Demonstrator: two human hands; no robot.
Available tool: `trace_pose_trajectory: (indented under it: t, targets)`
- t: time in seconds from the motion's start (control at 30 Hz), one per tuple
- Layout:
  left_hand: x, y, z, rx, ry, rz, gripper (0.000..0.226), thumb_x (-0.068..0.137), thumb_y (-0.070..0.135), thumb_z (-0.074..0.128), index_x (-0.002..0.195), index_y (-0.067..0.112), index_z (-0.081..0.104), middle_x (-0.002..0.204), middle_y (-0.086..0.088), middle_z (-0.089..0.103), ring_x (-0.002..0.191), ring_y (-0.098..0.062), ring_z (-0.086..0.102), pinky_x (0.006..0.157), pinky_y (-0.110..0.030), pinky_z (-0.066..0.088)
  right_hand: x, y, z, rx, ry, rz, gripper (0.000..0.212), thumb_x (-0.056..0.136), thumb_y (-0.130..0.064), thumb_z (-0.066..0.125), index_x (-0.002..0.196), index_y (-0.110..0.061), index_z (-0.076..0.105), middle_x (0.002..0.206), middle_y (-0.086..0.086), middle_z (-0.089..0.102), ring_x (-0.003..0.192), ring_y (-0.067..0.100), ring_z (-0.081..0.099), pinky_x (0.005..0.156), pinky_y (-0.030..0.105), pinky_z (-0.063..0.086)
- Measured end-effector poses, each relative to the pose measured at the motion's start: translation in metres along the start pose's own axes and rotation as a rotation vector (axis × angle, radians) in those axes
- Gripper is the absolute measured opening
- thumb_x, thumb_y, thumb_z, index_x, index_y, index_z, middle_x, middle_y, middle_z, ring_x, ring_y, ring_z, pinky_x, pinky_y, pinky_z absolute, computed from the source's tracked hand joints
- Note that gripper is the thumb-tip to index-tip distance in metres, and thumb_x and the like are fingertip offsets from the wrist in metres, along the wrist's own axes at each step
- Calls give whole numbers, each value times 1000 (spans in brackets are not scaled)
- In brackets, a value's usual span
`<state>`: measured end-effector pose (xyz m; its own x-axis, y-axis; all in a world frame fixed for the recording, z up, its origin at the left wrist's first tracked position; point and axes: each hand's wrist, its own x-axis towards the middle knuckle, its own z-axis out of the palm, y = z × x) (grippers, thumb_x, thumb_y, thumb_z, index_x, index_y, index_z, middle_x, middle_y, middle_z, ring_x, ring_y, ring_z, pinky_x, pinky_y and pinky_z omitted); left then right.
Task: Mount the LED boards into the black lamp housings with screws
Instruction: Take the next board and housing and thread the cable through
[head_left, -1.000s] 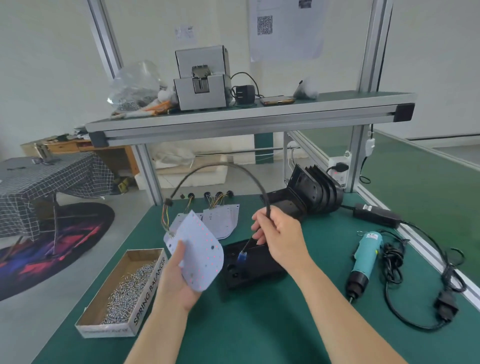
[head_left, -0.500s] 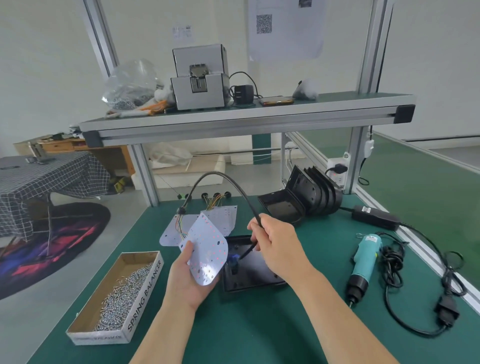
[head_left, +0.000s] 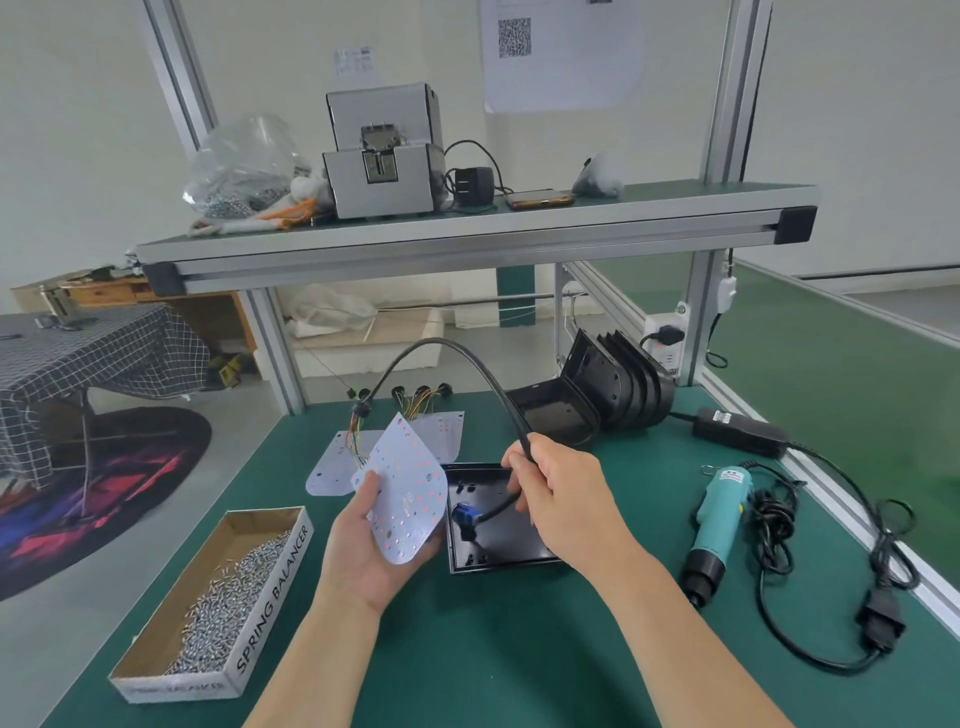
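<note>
Holding the board (head_left: 405, 499) in our left hand (head_left: 371, 551), we have the fingers curled under it and the thumb on its left edge, so it sits tilted with its dotted white face toward us. Our right hand (head_left: 563, 499) is just to the right, apart from the left, and pinches the black cable (head_left: 467, 353) between thumb and fingers. From the coloured wires at the board's top corner the cable arches up and over to that hand, then drops below it to a blue plug (head_left: 464, 517). The plug hangs over the open housing (head_left: 498, 540); we cannot tell whether it touches the floor inside. The housing lies flat on the green bench (head_left: 519, 649), open side up, just beside the board and partly under our right hand. Behind the held board, more boards (head_left: 332, 467) lie flat with their wires pointing away from us. Further back and to the right, a row of housings (head_left: 618, 384) stands nested on edge, with one leaning open in front. Near our left forearm sits a cardboard box (head_left: 218, 608) of screws, marked SPRING BALANCER on its side. To the right lies a teal screwdriver (head_left: 714, 519), tip toward us, with its black cord bundled beside it, and a black adapter (head_left: 740, 431) lies beyond that. Above the bench, a shelf (head_left: 467, 244) carries a grey machine (head_left: 382, 156), a clear bag (head_left: 244, 161) and a phone (head_left: 540, 198).
</note>
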<state>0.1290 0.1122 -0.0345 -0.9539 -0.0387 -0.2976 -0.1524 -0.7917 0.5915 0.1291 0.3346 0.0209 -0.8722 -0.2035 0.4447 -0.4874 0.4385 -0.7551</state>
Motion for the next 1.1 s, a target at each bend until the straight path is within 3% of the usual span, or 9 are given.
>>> trace_pose_trajectory:
  t: [0.17, 0.47, 0.67, 0.8, 0.87, 0.93, 1.0, 1.03, 1.1]
  targets:
    - [0, 2, 4, 15, -29, 9, 66, 82, 43, 66, 141, 16, 54, 138, -17, 61, 132, -38, 53, 114, -59, 32, -1, -8, -4, -41, 30, -30, 32, 105, -25, 47, 82, -4, 53, 75, 7, 62, 69, 30, 61, 68, 49, 51]
    - [-2, 4, 11, -6, -88, 1, 66, 84, 43, 67, 143, 16, 53, 141, -16, 59, 132, -36, 54, 117, -60, 30, 4, -13, -10, 18, 53, 5, 23, 104, -20, 50, 85, -10, 59, 71, -3, 64, 57, 14, 60, 56, 32, 51]
    - [-8, 5, 17, 13, -120, 3, 63, 86, 41, 66, 142, 16, 55, 141, -15, 59, 132, -36, 54, 117, -59, 31, 7, -12, -7, 62, 134, 6, 24, 105, -22, 49, 88, -11, 61, 71, -1, 65, 59, 11, 64, 59, 34, 56]
    - [-13, 4, 22, 33, -130, 1, 66, 85, 42, 66, 144, 14, 53, 143, -15, 57, 135, -35, 52, 118, -56, 30, 3, -10, 3, 135, 154, -151, 21, 105, -21, 51, 93, -10, 65, 76, -4, 66, 67, 14, 66, 63, 37, 58]
    - [-14, 5, 25, 20, -147, -14, 67, 87, 43, 63, 146, 13, 51, 146, -16, 54, 138, -36, 47, 119, -57, 27, -3, -4, 9, 102, 66, -283, 15, 103, -15, 54, 96, -13, 67, 80, -16, 64, 71, 6, 62, 68, 25, 52]
    - [-15, 5, 29, -2, -176, -35, 66, 90, 43, 61, 146, 11, 50, 146, -18, 53, 140, -38, 45, 119, -57, 26, -7, 6, 14, -42, 42, -391, 17, 98, -11, 58, 107, -18, 72, 96, -19, 67, 83, 3, 55, 78, 24, 47]
    - [-17, 3, 32, -9, -199, -55, 64, 91, 43, 62, 144, 8, 51, 146, -19, 54, 138, -38, 47, 119, -55, 28, -3, 20, 13, -275, 54, -384, 34, 98, -16, 59, 128, -28, 66, 136, -9, 59, 107, 17, 49, 94, 36, 42]
    - [-17, 3, 33, -4, -205, -63, 64, 91, 43, 62, 144, 7, 52, 145, -20, 54, 137, -39, 48, 118, -55, 29, 1, 24, 11, -360, 7, -325, 43, 100, -22, 55, 141, -35, 55, 153, -5, 43, 124, 22, 41, 103, 39, 35]
    - [-18, 2, 33, 12, -202, -78, 64, 90, 42, 63, 144, 9, 52, 145, -21, 54, 135, -40, 50, 118, -56, 29, 10, 28, 5, -492, -175, -214, 56, 105, -33, 43, 156, -44, 22, 163, -3, 27, 143, 22, 26, 113, 41, 24]
